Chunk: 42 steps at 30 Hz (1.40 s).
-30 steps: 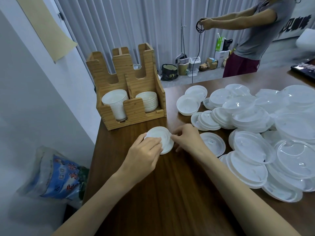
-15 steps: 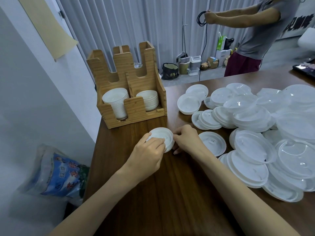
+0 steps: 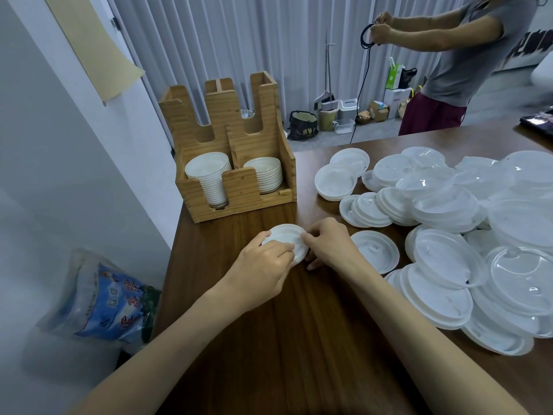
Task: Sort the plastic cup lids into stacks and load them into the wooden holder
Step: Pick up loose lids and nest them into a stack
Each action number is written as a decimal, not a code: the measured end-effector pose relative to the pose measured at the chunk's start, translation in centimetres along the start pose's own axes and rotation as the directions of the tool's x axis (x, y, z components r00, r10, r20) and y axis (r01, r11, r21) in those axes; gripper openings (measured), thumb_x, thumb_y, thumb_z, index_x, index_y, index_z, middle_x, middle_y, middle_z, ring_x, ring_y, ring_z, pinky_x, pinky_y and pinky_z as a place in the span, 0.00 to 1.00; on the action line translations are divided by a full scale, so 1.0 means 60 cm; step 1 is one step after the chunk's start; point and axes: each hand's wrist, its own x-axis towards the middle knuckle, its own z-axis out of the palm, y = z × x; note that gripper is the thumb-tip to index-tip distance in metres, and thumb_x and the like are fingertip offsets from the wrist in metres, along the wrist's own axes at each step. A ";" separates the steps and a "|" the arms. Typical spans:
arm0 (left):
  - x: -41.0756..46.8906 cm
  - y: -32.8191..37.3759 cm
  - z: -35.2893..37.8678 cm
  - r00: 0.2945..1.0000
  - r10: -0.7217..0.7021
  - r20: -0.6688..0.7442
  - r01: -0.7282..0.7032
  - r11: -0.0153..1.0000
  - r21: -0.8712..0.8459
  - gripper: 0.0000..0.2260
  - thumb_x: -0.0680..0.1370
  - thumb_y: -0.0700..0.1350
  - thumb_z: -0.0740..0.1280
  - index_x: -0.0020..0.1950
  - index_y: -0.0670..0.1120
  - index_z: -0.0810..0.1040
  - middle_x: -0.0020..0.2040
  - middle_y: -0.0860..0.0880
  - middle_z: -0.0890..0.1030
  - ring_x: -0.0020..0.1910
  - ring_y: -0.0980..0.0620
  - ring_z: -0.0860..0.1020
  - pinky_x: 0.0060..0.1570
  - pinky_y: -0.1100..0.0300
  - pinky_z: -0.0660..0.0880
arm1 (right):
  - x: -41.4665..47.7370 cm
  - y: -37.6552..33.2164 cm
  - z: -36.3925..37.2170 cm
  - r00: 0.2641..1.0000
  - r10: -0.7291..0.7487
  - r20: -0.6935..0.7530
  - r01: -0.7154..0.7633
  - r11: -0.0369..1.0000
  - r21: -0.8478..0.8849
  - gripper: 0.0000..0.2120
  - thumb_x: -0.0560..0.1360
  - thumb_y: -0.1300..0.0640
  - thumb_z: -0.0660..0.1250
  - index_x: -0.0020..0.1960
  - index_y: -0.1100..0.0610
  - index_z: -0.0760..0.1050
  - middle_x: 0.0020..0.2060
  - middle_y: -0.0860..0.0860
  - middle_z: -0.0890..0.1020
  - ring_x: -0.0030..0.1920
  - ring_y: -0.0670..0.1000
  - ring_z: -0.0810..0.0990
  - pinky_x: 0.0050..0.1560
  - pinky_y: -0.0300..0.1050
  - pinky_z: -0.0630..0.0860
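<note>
Head: left hand (image 3: 259,266), right hand (image 3: 329,244) grip lid stack (image 3: 286,234); bag (image 3: 103,301) print illegible.

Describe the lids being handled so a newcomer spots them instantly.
Find the wooden holder at the far left corner of the table. Just in front of it is a small white lid stack. Unlike the loose lids spread to the right, it is pinched between the left hand and right hand.

One view only, from the head of the person at the table (image 3: 299,339), tipped forward and down. It sits close over the forearms, left hand (image 3: 263,265) and right hand (image 3: 329,244) meeting on a small stack of lids (image 3: 287,235) mid-frame. Being wide, it reaches the wooden holder (image 3: 239,187), curtain (image 3: 239,40) and a bystander (image 3: 466,70) beyond.
</note>
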 end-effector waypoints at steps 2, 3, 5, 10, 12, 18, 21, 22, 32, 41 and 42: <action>-0.001 -0.001 0.000 1.000 -0.006 -0.001 0.006 1.000 -0.014 0.16 0.78 0.46 0.56 0.46 0.44 0.84 0.48 0.48 0.84 0.48 0.53 0.81 0.60 0.52 0.72 | 0.001 0.000 0.000 1.000 -0.006 0.003 0.006 1.000 -0.007 0.06 0.79 0.61 0.62 0.47 0.61 0.77 0.33 0.57 0.82 0.31 0.56 0.84 0.35 0.48 0.83; -0.002 -0.001 0.000 1.000 -0.008 -0.001 0.008 1.000 -0.018 0.16 0.78 0.45 0.56 0.46 0.44 0.83 0.48 0.48 0.84 0.48 0.53 0.81 0.60 0.52 0.72 | 0.000 0.000 0.000 1.000 -0.007 0.005 0.007 1.000 -0.011 0.06 0.78 0.61 0.62 0.46 0.60 0.76 0.33 0.57 0.82 0.31 0.57 0.84 0.35 0.47 0.82; -0.002 -0.002 0.002 1.000 -0.007 -0.003 0.007 1.000 -0.012 0.15 0.77 0.45 0.57 0.46 0.44 0.83 0.48 0.48 0.84 0.48 0.52 0.81 0.60 0.52 0.72 | 0.000 0.000 0.000 1.000 -0.008 0.005 0.008 1.000 -0.023 0.05 0.78 0.61 0.62 0.46 0.59 0.76 0.33 0.57 0.82 0.31 0.57 0.83 0.35 0.47 0.82; 0.001 -0.005 0.008 1.000 0.026 -0.011 -0.025 0.998 0.057 0.08 0.76 0.42 0.63 0.45 0.44 0.82 0.44 0.48 0.83 0.44 0.51 0.80 0.61 0.52 0.71 | 0.004 -0.002 0.002 1.000 0.003 -0.006 -0.003 0.996 -0.085 0.08 0.78 0.62 0.63 0.41 0.60 0.74 0.30 0.54 0.80 0.26 0.52 0.81 0.26 0.38 0.77; 0.005 -0.002 0.006 1.000 0.025 -0.010 -0.025 0.998 0.055 0.12 0.78 0.46 0.60 0.47 0.45 0.82 0.43 0.49 0.83 0.43 0.51 0.80 0.59 0.53 0.72 | 0.007 -0.001 0.004 1.000 -0.005 -0.014 0.003 0.995 -0.100 0.12 0.78 0.62 0.63 0.35 0.57 0.71 0.29 0.54 0.79 0.25 0.51 0.80 0.23 0.36 0.74; 0.006 -0.002 0.013 1.000 -0.022 0.020 0.022 1.000 -0.009 0.10 0.75 0.49 0.67 0.47 0.44 0.82 0.43 0.48 0.80 0.42 0.49 0.78 0.44 0.56 0.75 | 0.006 -0.002 0.004 0.998 -0.056 -0.035 0.049 0.982 -0.184 0.12 0.77 0.60 0.63 0.35 0.60 0.73 0.30 0.56 0.79 0.31 0.57 0.81 0.30 0.45 0.79; 0.003 -0.002 0.014 0.999 -0.035 0.001 0.035 0.999 -0.016 0.08 0.75 0.48 0.69 0.48 0.44 0.82 0.45 0.47 0.81 0.43 0.49 0.78 0.46 0.57 0.75 | -0.001 0.002 -0.010 0.966 -0.219 -0.136 0.146 0.900 -0.412 0.13 0.77 0.58 0.62 0.36 0.62 0.72 0.34 0.56 0.76 0.39 0.60 0.78 0.36 0.48 0.70; 0.002 -0.001 0.013 0.999 -0.041 -0.010 0.041 0.999 -0.018 0.10 0.76 0.49 0.66 0.49 0.44 0.82 0.46 0.47 0.81 0.44 0.49 0.78 0.47 0.57 0.75 | -0.004 0.002 -0.019 0.952 -0.262 -0.156 0.150 0.847 -0.510 0.09 0.77 0.59 0.61 0.40 0.61 0.73 0.39 0.56 0.76 0.43 0.60 0.78 0.38 0.47 0.70; 0.002 0.010 0.007 0.991 -0.131 0.017 0.132 0.983 -0.125 0.19 0.80 0.53 0.56 0.50 0.43 0.83 0.47 0.48 0.80 0.47 0.50 0.77 0.46 0.56 0.73 | -0.024 0.016 -0.075 0.971 -0.232 -0.054 0.062 0.467 -0.882 0.12 0.75 0.70 0.58 0.55 0.63 0.74 0.58 0.58 0.72 0.60 0.56 0.71 0.43 0.44 0.65; -0.011 -0.020 -0.014 0.934 -0.340 -0.111 0.299 0.912 -0.280 0.17 0.80 0.48 0.56 0.65 0.42 0.75 0.55 0.48 0.77 0.54 0.54 0.74 0.51 0.56 0.75 | -0.014 -0.022 -0.079 0.914 -0.367 -0.172 0.104 0.622 -0.776 0.13 0.76 0.68 0.61 0.56 0.58 0.77 0.51 0.57 0.79 0.50 0.57 0.78 0.39 0.44 0.65; -0.012 -0.023 -0.015 0.927 -0.352 -0.132 0.306 0.910 -0.280 0.17 0.80 0.47 0.58 0.65 0.42 0.75 0.57 0.48 0.77 0.56 0.54 0.73 0.53 0.55 0.75 | -0.010 -0.026 -0.080 0.909 -0.376 -0.182 0.124 0.659 -0.742 0.14 0.76 0.67 0.60 0.56 0.57 0.78 0.51 0.57 0.79 0.49 0.58 0.79 0.39 0.44 0.67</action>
